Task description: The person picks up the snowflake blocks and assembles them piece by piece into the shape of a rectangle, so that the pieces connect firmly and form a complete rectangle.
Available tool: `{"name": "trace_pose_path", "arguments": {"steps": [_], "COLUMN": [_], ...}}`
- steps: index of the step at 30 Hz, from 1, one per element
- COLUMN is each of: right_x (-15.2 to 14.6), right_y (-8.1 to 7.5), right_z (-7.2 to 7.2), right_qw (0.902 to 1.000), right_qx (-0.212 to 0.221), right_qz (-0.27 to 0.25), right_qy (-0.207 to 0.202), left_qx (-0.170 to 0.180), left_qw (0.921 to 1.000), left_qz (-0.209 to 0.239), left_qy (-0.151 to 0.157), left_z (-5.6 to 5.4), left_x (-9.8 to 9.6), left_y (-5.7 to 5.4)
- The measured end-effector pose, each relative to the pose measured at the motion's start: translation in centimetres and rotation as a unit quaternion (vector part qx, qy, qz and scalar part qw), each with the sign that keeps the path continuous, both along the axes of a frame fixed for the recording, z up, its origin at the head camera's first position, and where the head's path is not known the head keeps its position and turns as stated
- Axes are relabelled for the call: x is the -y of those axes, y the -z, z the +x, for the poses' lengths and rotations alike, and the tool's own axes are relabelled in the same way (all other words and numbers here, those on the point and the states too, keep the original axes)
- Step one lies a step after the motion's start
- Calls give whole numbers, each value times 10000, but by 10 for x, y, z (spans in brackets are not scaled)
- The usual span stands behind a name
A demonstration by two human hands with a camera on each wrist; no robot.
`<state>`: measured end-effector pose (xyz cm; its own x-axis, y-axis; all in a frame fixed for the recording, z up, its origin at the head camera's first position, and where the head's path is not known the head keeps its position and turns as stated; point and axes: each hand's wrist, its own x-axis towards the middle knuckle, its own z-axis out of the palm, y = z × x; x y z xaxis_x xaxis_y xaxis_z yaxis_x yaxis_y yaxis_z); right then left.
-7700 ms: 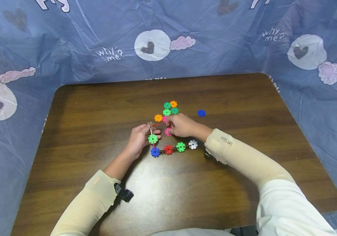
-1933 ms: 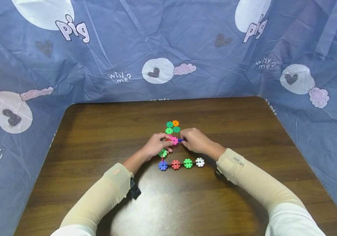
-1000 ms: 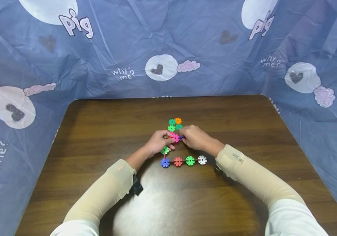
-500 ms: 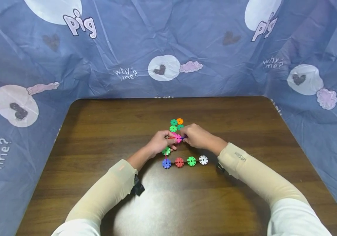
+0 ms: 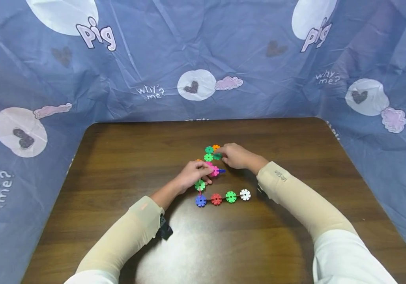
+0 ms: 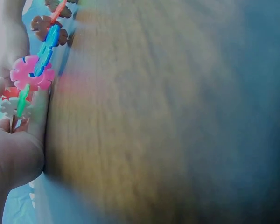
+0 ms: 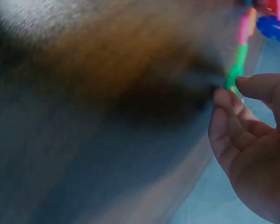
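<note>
My left hand (image 5: 190, 175) grips a chain of linked plastic snowflake discs near a pink disc (image 5: 215, 170). A blue disc (image 5: 222, 171) is slotted edge-on into that pink one and juts right, held by nothing else. In the left wrist view, red and white discs (image 6: 9, 107) sit between the fingers, below the pink disc. My right hand (image 5: 240, 156) is at a dark green disc (image 5: 217, 156) on the table, its index finger over it and the thumb close beside. The right wrist view has green discs (image 7: 235, 74) right at the thumb and fingertips.
The chain runs down through a green disc (image 5: 200, 185) to a row of blue, red, green and white discs (image 5: 245, 195). Loose discs, among them an orange one (image 5: 216, 148) and a light green one (image 5: 208, 157), lie beyond the hands. Patterned blue cloth (image 5: 135, 59) hangs behind the table.
The blue disc, earlier lying at the right, is now joined to the pink one. My right hand has let go of it and moved away to the dark green disc; my left hand stays.
</note>
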<state>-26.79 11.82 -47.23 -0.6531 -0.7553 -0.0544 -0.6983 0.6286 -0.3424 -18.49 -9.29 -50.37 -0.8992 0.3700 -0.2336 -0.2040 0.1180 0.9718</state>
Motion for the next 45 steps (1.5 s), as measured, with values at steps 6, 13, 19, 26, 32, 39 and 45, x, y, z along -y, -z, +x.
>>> {"name": "trace_pose_path", "arguments": {"steps": [6, 13, 19, 26, 32, 39, 45], "right_x": [-3, -5, -10, -28, -38, -36, -34], "right_y": [11, 12, 12, 12, 18, 20, 23], "right_z": [-1, 0, 4, 15, 21, 26, 28], "right_qw": [9991, 9968, 9949, 9452, 8589, 8078, 7969], "right_qx": [-251, -184, 348, 2351, 3769, 4304, 4379], "right_qz": [244, 372, 30, -1330, -2511, -3145, -3226], "right_qy": [220, 686, 946, 1833, 2391, 2515, 2629], "left_qx": [-58, -203, -192, -194, -243, -171, -134], "left_qw": [9999, 9991, 9988, 9982, 9974, 9979, 9983], "left_qz": [-93, -311, -367, -446, -583, -512, -475], "left_qy": [-61, -212, -267, -343, -355, -348, -325], "left_z": [1, 1, 3, 2, -1, -2, -1], "left_x": [-3, -1, -3, -4, -3, -2, -2], "left_y": [2, 2, 4, 2, 2, 2, 3]}}
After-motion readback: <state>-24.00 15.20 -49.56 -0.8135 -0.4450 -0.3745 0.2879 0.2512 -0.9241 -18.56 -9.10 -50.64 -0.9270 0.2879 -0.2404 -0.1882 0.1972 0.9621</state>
